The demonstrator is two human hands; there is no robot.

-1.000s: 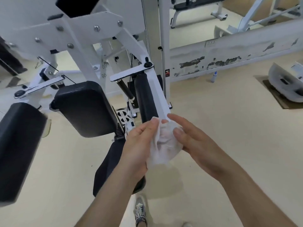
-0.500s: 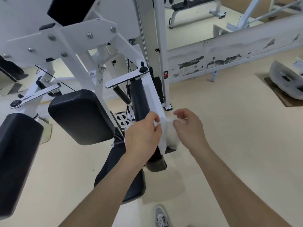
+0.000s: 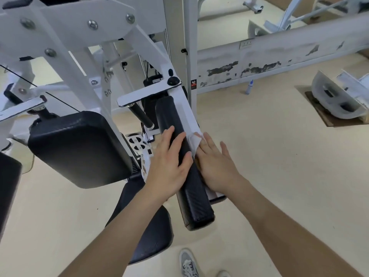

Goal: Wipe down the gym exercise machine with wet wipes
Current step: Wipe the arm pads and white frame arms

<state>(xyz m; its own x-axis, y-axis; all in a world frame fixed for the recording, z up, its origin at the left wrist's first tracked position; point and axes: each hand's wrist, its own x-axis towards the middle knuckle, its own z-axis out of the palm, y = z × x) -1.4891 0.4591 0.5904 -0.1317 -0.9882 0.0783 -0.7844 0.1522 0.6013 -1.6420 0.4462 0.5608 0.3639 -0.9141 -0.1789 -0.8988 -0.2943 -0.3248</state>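
While the left hand (image 3: 169, 164) lies along the long black pad (image 3: 191, 196) of the machine (image 3: 65, 37), the right hand (image 3: 216, 168) presses the wipe (image 3: 194, 141) onto the white bar (image 3: 186, 114) that runs just beside that pad on its right. The left fingers (image 3: 168, 139) are straight and close together on the pad's left edge, with the thumb laid across its top face — nothing is pinched. The right fingers (image 3: 209, 143) are straight too, slightly spread, palm down. The wipe is white and crumpled; most of it is under the right palm, and only a bunched corner shows past the fingertips, touching the bar and the pad's edge between the two hands.

The pad slopes down toward the viewer, its near end free. To the left is a broad black back pad (image 3: 79, 148) on the white frame, and below it the seat (image 3: 153, 232) — both apart from the hands. A grey shoe (image 3: 188, 262) stands on the pale floor (image 3: 279, 156) at the bottom. Well behind, a small bottle (image 3: 249, 87) stands against the wall (image 3: 259, 56), whose paint is peeling.
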